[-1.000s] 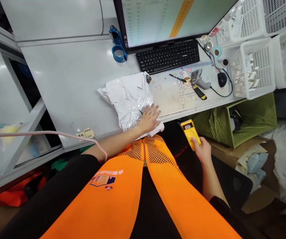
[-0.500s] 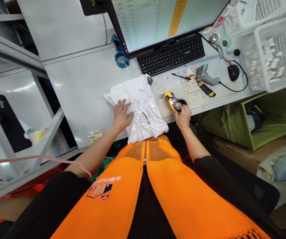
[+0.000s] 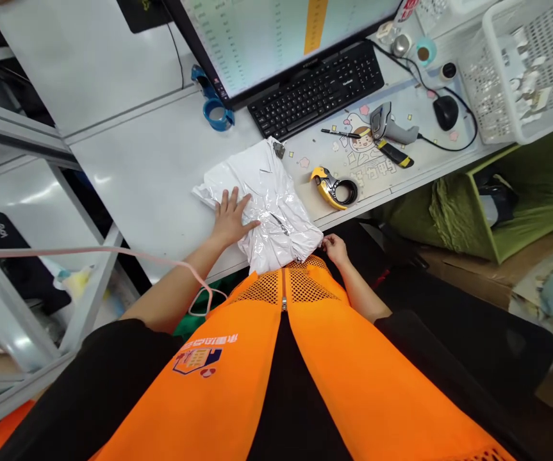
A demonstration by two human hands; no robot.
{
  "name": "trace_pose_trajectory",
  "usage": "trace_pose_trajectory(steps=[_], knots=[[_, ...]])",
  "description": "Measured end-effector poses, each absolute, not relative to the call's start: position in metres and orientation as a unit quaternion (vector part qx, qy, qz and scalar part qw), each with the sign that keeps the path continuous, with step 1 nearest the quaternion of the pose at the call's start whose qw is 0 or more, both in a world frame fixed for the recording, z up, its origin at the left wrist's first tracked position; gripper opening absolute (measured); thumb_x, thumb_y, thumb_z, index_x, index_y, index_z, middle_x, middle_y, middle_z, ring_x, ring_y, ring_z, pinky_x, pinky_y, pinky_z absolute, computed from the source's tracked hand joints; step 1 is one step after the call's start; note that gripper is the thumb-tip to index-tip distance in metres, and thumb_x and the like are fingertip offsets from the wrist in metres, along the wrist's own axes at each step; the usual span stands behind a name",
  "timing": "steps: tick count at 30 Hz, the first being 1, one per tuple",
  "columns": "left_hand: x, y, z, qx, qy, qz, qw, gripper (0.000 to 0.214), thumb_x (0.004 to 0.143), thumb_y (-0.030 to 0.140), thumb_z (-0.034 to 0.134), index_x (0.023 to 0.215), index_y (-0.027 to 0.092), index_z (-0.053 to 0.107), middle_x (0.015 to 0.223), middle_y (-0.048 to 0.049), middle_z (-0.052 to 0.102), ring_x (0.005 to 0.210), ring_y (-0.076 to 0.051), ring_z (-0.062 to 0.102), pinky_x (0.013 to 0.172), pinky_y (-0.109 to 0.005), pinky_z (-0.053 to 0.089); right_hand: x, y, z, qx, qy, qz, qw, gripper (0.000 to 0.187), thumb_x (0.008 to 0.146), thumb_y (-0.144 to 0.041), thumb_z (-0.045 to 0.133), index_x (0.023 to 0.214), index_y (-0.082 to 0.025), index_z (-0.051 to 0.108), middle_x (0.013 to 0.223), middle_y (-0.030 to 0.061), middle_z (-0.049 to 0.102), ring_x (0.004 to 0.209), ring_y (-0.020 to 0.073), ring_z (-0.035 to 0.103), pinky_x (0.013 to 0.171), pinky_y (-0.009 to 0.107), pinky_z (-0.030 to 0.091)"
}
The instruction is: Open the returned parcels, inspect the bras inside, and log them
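A white plastic mailer bag (image 3: 266, 192) lies on the grey desk (image 3: 151, 166), its near end hanging over the front edge. My left hand (image 3: 231, 218) lies flat on the bag's left side, fingers spread. My right hand (image 3: 334, 248) is at the bag's near right corner, fingers curled and pinching the plastic there. A yellow and black tape dispenser (image 3: 334, 187) rests on the desk to the right of the bag, apart from both hands.
Behind the bag are a black keyboard (image 3: 317, 89), a monitor (image 3: 276, 38), a blue tape dispenser (image 3: 213, 102), a handheld scanner (image 3: 389, 131) and a mouse (image 3: 445, 112). White baskets (image 3: 521, 70) stand at right, metal shelving (image 3: 40, 211) at left, a green bin (image 3: 511, 198) below.
My right hand brought the yellow tape dispenser up, set it on the desk and let go, then drew back to the bag's near corner. My left hand shifted to the bag's left side.
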State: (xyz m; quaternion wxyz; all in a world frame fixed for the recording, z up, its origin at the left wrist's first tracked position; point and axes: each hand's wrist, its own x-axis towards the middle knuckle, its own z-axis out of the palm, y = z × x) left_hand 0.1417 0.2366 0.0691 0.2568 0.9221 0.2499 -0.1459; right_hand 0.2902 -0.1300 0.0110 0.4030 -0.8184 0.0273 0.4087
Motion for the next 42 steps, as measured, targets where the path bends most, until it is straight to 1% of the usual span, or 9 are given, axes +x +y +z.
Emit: trace_pose_trajectory(steps=[7, 14, 20, 25, 28, 32, 36, 39, 42], knots=[[0.14, 0.237, 0.058, 0.923, 0.24, -0.123, 0.275, 0.098, 0.091, 0.066, 0.075, 0.172, 0.028, 0.035, 0.185, -0.0114, 0.002, 0.168, -0.046, -0.008, 0.13, -0.078, 0.006, 0.271, -0.095, 0.002, -0.802, 0.128, 0.403, 0.423, 0.027, 0.105, -0.04, 0.07, 0.117, -0.015, 0.07, 0.109, 0.0052, 0.072, 0.089, 0.0171, 0.071, 0.078, 0.034, 0.064], [0.138, 0.237, 0.056, 0.928, 0.228, -0.122, 0.27, 0.097, 0.093, 0.066, 0.072, 0.173, 0.026, 0.034, 0.184, -0.0147, 0.001, 0.168, -0.048, -0.008, 0.129, -0.079, 0.007, 0.265, -0.091, 0.014, -0.785, 0.223, 0.402, 0.415, 0.031, 0.105, -0.038, 0.071, 0.127, -0.016, 0.067, 0.11, 0.0055, 0.071, 0.084, 0.0158, 0.07, 0.071, 0.031, 0.063], [0.132, 0.235, 0.055, 0.933, 0.203, -0.121, 0.273, 0.096, 0.095, 0.065, 0.072, 0.173, 0.026, 0.032, 0.184, -0.0144, 0.001, 0.169, -0.046, -0.008, 0.129, -0.078, 0.01, 0.249, -0.089, 0.031, -0.751, 0.237, 0.414, 0.457, 0.027, 0.105, -0.041, 0.071, 0.113, -0.014, 0.071, 0.101, 0.0033, 0.072, 0.08, 0.0144, 0.07, 0.071, 0.03, 0.062], [0.131, 0.232, 0.054, 0.931, 0.204, -0.115, 0.281, 0.095, 0.095, 0.062, 0.072, 0.173, 0.028, 0.032, 0.184, -0.0133, 0.002, 0.169, -0.046, -0.007, 0.129, -0.078, 0.011, 0.24, -0.083, 0.051, -0.704, 0.204, 0.421, 0.534, 0.041, 0.106, -0.056, 0.059, 0.097, -0.017, 0.07, 0.094, 0.0075, 0.076, 0.089, 0.0218, 0.074, 0.081, 0.04, 0.065], [0.132, 0.229, 0.054, 0.929, 0.208, -0.106, 0.286, 0.095, 0.095, 0.06, 0.073, 0.173, 0.027, 0.032, 0.184, -0.0139, 0.002, 0.169, -0.046, -0.008, 0.13, -0.077, 0.008, 0.231, -0.072, 0.063, -0.702, 0.156, 0.397, 0.57, 0.052, 0.098, -0.072, 0.054, 0.1, -0.022, 0.069, 0.099, 0.0111, 0.078, 0.102, 0.0293, 0.075, 0.084, 0.047, 0.066], [0.126, 0.232, 0.065, 0.92, 0.22, -0.084, 0.314, 0.096, 0.094, 0.06, 0.071, 0.173, 0.023, 0.031, 0.184, -0.0168, 0.004, 0.169, -0.046, -0.006, 0.131, -0.075, 0.012, 0.233, -0.056, 0.095, -0.738, 0.094, 0.324, 0.584, 0.065, 0.08, -0.077, 0.071, 0.114, -0.022, 0.063, 0.115, 0.0136, 0.076, 0.112, 0.0304, 0.071, 0.095, 0.048, 0.062], [0.111, 0.246, 0.099, 0.904, 0.278, 0.048, 0.32, 0.086, 0.094, 0.059, 0.069, 0.164, 0.017, 0.042, 0.178, -0.0226, 0.026, 0.167, -0.045, 0.018, 0.133, -0.067, 0.021, 0.254, -0.034, 0.156, -0.796, -0.022, 0.216, 0.565, 0.083, 0.064, -0.063, 0.092, 0.128, -0.023, 0.058, 0.13, 0.0128, 0.069, 0.121, 0.0305, 0.065, 0.108, 0.045, 0.053], [0.093, 0.253, 0.137, 0.869, 0.344, 0.228, 0.273, 0.063, 0.102, 0.052, 0.057, 0.153, 0.016, 0.047, 0.167, -0.023, 0.043, 0.161, -0.035, 0.036, 0.134, -0.057, 0.029, 0.256, -0.007, 0.196, -0.828, -0.176, 0.138, 0.514, 0.078, 0.07, -0.062, 0.09, 0.129, -0.021, 0.058, 0.123, 0.0119, 0.069, 0.114, 0.0303, 0.067, 0.102, 0.043, 0.053], [0.076, 0.257, 0.169, 0.834, 0.372, 0.316, 0.257, 0.053, 0.106, 0.047, 0.051, 0.149, 0.018, 0.045, 0.161, -0.0212, 0.048, 0.156, -0.029, 0.043, 0.13, -0.049, 0.04, 0.244, 0.013, 0.213, -0.83, -0.256, 0.113, 0.482, 0.072, 0.077, -0.067, 0.082, 0.126, -0.02, 0.057, 0.114, 0.0119, 0.07, 0.105, 0.0307, 0.068, 0.093, 0.043, 0.055]])
